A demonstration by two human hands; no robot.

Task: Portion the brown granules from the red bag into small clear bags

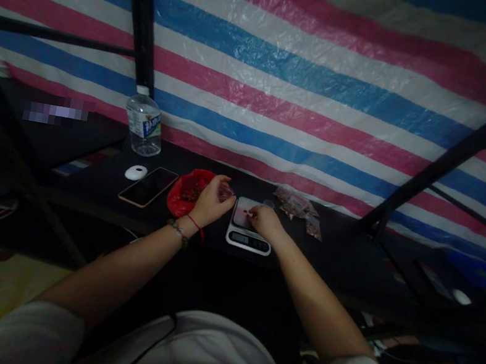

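My left hand (213, 199) is curled around a small clear container (226, 191), just left of a digital kitchen scale (248, 243). Beneath and beside that wrist lies an open red plastic bag (177, 197) with small brown pieces (192, 193) inside. Over the scale's platform, my right hand (263, 220) has its fingertips pinched together at some tiny dark bits; whether they grip one is too small to tell. A small clear round lid or dish (268, 203) shows just behind that hand. Several clear zip bags (298, 204) of brown pieces lie to the right.
A phone (148, 187), a white rounded device (135, 172) and a clear plastic bottle (144, 124) stand left on the black table (332, 260). Dark metal posts (143, 14) rise at both sides. A striped plastic sheet (278, 88) hangs behind.
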